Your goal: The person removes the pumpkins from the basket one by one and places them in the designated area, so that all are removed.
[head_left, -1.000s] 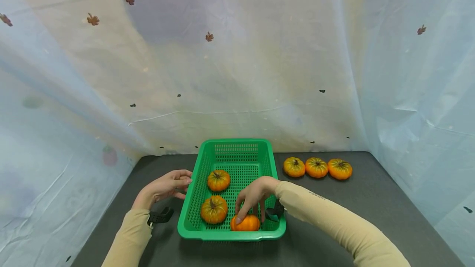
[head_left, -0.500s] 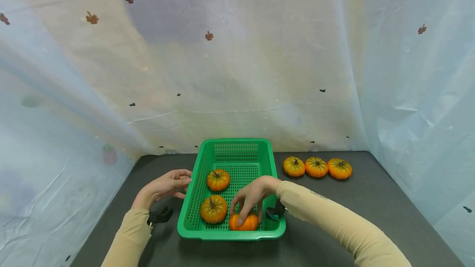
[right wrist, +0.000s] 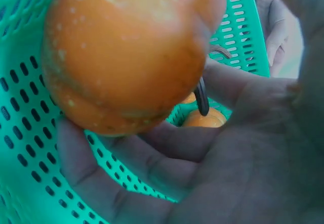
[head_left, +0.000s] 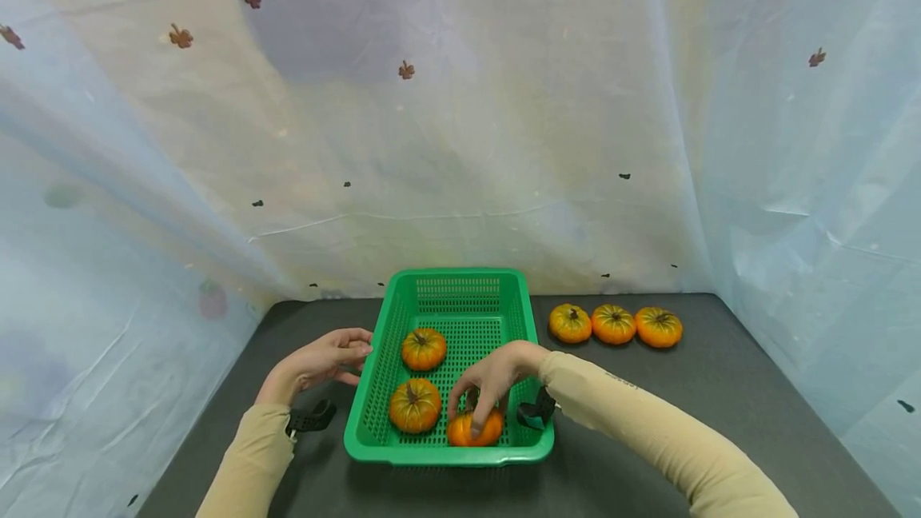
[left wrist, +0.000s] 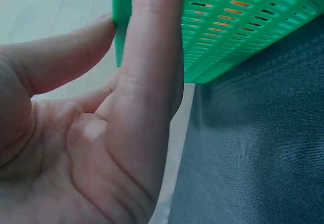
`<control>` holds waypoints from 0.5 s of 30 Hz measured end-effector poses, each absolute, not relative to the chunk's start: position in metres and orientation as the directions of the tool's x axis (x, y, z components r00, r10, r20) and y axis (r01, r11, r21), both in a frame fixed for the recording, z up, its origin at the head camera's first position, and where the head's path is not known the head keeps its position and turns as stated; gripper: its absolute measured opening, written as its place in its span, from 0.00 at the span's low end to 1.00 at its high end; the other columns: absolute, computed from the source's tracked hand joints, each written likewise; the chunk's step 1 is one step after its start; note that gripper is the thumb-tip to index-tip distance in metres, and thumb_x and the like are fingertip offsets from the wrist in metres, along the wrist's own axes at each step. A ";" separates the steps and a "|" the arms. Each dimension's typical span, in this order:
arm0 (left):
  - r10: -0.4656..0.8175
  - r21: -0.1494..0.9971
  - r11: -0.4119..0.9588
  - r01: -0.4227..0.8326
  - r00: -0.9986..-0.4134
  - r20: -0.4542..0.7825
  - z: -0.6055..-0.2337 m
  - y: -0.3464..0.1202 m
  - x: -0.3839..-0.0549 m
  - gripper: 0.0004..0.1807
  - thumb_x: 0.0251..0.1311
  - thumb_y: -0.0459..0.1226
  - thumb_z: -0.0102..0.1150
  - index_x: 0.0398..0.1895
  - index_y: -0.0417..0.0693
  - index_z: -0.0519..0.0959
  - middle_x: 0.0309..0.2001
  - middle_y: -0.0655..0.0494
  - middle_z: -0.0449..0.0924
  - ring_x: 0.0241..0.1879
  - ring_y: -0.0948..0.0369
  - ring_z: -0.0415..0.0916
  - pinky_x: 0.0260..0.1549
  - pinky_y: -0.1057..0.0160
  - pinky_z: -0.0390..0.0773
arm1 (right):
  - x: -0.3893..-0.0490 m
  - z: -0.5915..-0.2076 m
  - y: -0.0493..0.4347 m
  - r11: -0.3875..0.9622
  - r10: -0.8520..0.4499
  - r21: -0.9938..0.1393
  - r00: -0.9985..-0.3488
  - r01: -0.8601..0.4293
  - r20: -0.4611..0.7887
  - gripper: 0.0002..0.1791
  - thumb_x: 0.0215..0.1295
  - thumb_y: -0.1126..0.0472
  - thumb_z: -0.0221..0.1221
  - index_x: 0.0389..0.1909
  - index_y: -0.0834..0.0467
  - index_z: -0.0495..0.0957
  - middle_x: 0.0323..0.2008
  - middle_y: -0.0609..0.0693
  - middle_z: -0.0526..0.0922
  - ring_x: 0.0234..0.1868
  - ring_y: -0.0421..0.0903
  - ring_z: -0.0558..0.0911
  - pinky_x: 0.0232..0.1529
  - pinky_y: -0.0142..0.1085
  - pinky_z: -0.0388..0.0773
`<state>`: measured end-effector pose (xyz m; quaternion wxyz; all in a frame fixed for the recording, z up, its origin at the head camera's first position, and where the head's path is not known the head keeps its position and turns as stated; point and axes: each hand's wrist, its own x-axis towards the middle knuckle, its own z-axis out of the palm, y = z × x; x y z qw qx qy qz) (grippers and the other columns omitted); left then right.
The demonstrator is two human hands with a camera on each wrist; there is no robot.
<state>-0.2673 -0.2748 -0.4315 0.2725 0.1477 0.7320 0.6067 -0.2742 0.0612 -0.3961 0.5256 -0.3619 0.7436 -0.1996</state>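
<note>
A green plastic basket stands on the dark table. Inside, near its front right corner, is a small orange pumpkin, gripped from above by my right hand. In the right wrist view the fingers curl round the pumpkin, and its dark stem points toward the palm. Two more pumpkins sit along the basket's left side, one nearer and one farther. At the left rim, my left hand pinches the edge between thumb and fingers, as the left wrist view shows the rim between them.
Three small pumpkins stand in a row on the table, to the right of the basket's far end. A pale plastic sheet with printed clovers hangs behind the table and at both sides.
The right hand and its pumpkin shifted slightly left, then slightly back right, and the pumpkin tilted a little. The left hand, the basket and the other pumpkins look unmoved.
</note>
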 end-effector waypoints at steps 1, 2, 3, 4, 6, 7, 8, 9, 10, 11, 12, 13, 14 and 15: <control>0.548 0.969 0.221 -0.113 -0.807 -0.219 -0.431 -0.275 -0.267 0.25 0.72 0.38 0.48 0.65 0.31 0.59 0.53 0.41 0.74 0.49 0.46 0.76 0.46 0.48 0.79 | -0.274 -0.396 0.061 0.656 -0.749 -0.679 -0.178 -0.329 -0.638 0.25 0.62 0.56 0.64 0.60 0.46 0.73 0.52 0.41 0.72 0.52 0.37 0.74 0.44 0.41 0.81; 0.549 0.969 0.221 -0.111 -0.807 -0.218 -0.431 -0.274 -0.267 0.25 0.72 0.38 0.48 0.65 0.31 0.60 0.53 0.41 0.74 0.49 0.45 0.76 0.46 0.48 0.79 | -0.274 -0.396 0.062 0.654 -0.751 -0.681 -0.177 -0.331 -0.636 0.25 0.61 0.56 0.64 0.60 0.46 0.74 0.52 0.41 0.72 0.52 0.37 0.74 0.44 0.41 0.81; 0.551 0.969 0.222 -0.109 -0.806 -0.217 -0.431 -0.274 -0.267 0.24 0.73 0.37 0.48 0.64 0.31 0.60 0.53 0.41 0.74 0.49 0.45 0.76 0.46 0.48 0.79 | -0.275 -0.395 0.062 0.648 -0.757 -0.684 -0.177 -0.336 -0.629 0.25 0.61 0.56 0.64 0.60 0.46 0.74 0.53 0.41 0.72 0.52 0.37 0.73 0.44 0.40 0.81; 0.553 0.969 0.223 -0.108 -0.804 -0.217 -0.431 -0.274 -0.267 0.24 0.73 0.37 0.48 0.64 0.31 0.60 0.53 0.41 0.74 0.49 0.45 0.76 0.46 0.48 0.79 | -0.275 -0.395 0.062 0.636 -0.765 -0.687 -0.176 -0.351 -0.619 0.25 0.61 0.56 0.65 0.60 0.46 0.74 0.52 0.40 0.73 0.52 0.37 0.73 0.45 0.38 0.80; 0.554 0.969 0.223 -0.107 -0.804 -0.216 -0.431 -0.274 -0.267 0.24 0.73 0.37 0.47 0.64 0.31 0.60 0.53 0.41 0.74 0.49 0.46 0.76 0.46 0.48 0.79 | -0.277 -0.394 0.063 0.610 -0.786 -0.698 -0.178 -0.374 -0.592 0.25 0.60 0.56 0.65 0.59 0.46 0.75 0.53 0.40 0.73 0.52 0.36 0.73 0.46 0.36 0.79; 0.553 0.969 0.221 -0.108 -0.804 -0.216 -0.431 -0.274 -0.267 0.24 0.73 0.37 0.48 0.64 0.31 0.60 0.53 0.41 0.74 0.49 0.46 0.76 0.46 0.48 0.79 | -0.277 -0.394 0.064 0.595 -0.798 -0.704 -0.180 -0.388 -0.575 0.25 0.60 0.55 0.65 0.59 0.46 0.75 0.53 0.39 0.73 0.52 0.36 0.73 0.46 0.34 0.78; 0.553 0.969 0.219 -0.110 -0.804 -0.216 -0.431 -0.274 -0.267 0.24 0.73 0.37 0.48 0.64 0.31 0.60 0.53 0.41 0.74 0.49 0.46 0.77 0.46 0.48 0.79 | -0.278 -0.393 0.065 0.579 -0.810 -0.709 -0.183 -0.403 -0.557 0.25 0.60 0.55 0.65 0.60 0.46 0.75 0.53 0.39 0.73 0.52 0.36 0.73 0.46 0.33 0.77; 0.553 0.970 0.218 -0.111 -0.805 -0.216 -0.431 -0.274 -0.267 0.24 0.72 0.37 0.48 0.64 0.31 0.60 0.53 0.41 0.74 0.49 0.46 0.77 0.46 0.48 0.79 | -0.279 -0.392 0.066 0.565 -0.820 -0.714 -0.188 -0.413 -0.540 0.25 0.60 0.55 0.65 0.60 0.46 0.75 0.53 0.39 0.73 0.51 0.37 0.73 0.45 0.32 0.77; 0.552 0.970 0.215 -0.112 -0.806 -0.215 -0.431 -0.275 -0.267 0.25 0.72 0.38 0.48 0.65 0.31 0.60 0.53 0.40 0.74 0.48 0.46 0.77 0.46 0.48 0.79 | -0.279 -0.390 0.068 0.552 -0.830 -0.718 -0.194 -0.423 -0.523 0.25 0.60 0.55 0.65 0.60 0.47 0.74 0.52 0.39 0.73 0.50 0.38 0.73 0.43 0.32 0.76; 0.550 0.970 0.213 -0.113 -0.807 -0.215 -0.431 -0.275 -0.267 0.25 0.72 0.38 0.49 0.65 0.31 0.60 0.53 0.40 0.74 0.48 0.46 0.77 0.46 0.48 0.80 | -0.280 -0.389 0.069 0.541 -0.838 -0.725 -0.200 -0.425 -0.508 0.25 0.60 0.55 0.65 0.60 0.47 0.74 0.52 0.39 0.73 0.50 0.39 0.73 0.41 0.32 0.76; 0.551 0.971 0.212 -0.114 -0.806 -0.215 -0.431 -0.275 -0.267 0.25 0.72 0.38 0.49 0.65 0.31 0.59 0.53 0.40 0.74 0.48 0.47 0.77 0.46 0.48 0.79 | -0.280 -0.388 0.071 0.529 -0.846 -0.729 -0.204 -0.435 -0.492 0.26 0.60 0.55 0.65 0.60 0.47 0.74 0.52 0.40 0.73 0.49 0.40 0.72 0.40 0.32 0.75; 0.552 0.971 0.212 -0.114 -0.806 -0.215 -0.431 -0.275 -0.267 0.25 0.72 0.38 0.48 0.65 0.31 0.59 0.53 0.41 0.74 0.48 0.47 0.77 0.46 0.48 0.79 | -0.281 -0.386 0.072 0.514 -0.856 -0.732 -0.208 -0.447 -0.474 0.26 0.60 0.54 0.65 0.61 0.47 0.73 0.52 0.40 0.73 0.49 0.40 0.72 0.39 0.32 0.75; 0.551 0.970 0.213 -0.114 -0.806 -0.216 -0.432 -0.275 -0.267 0.25 0.72 0.38 0.48 0.65 0.31 0.59 0.53 0.41 0.74 0.48 0.47 0.77 0.46 0.48 0.79 | -0.281 -0.385 0.074 0.501 -0.864 -0.736 -0.211 -0.455 -0.457 0.26 0.60 0.54 0.65 0.61 0.48 0.73 0.51 0.40 0.73 0.48 0.41 0.72 0.38 0.33 0.74; 0.551 0.970 0.216 -0.113 -0.806 -0.217 -0.432 -0.275 -0.267 0.25 0.72 0.38 0.48 0.65 0.31 0.59 0.53 0.41 0.74 0.48 0.47 0.77 0.46 0.48 0.79 | -0.281 -0.383 0.075 0.487 -0.872 -0.740 -0.215 -0.463 -0.440 0.27 0.60 0.55 0.65 0.61 0.48 0.73 0.51 0.41 0.73 0.48 0.42 0.71 0.37 0.33 0.73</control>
